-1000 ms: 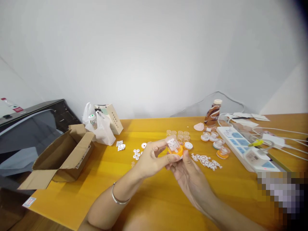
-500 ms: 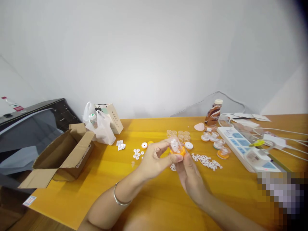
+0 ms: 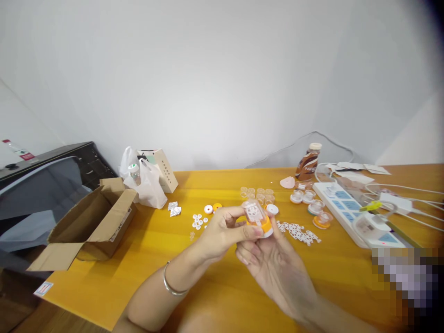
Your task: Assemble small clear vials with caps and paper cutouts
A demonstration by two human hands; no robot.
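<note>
Your left hand (image 3: 222,233) pinches a small clear plastic cap on an orange base (image 3: 257,217) between thumb and fingertips, held in the air above the yellow desk (image 3: 208,286). Your right hand (image 3: 274,263) lies just beneath it, palm up and loosely open, its fingertips meeting the orange rim. The piece looks light, rigid and smooth, probably slippery and easy to crack at the thin clear dome; the ridged orange base appears the safer place to grip. Beyond the hands lie loose clear cups (image 3: 258,193), and to the right a strip of white punched stickers (image 3: 298,232) and a power strip (image 3: 354,212). The brown bottle (image 3: 307,164) behind carries white lettering too blurred to read; the printing on the cap is likewise illegible.
</note>
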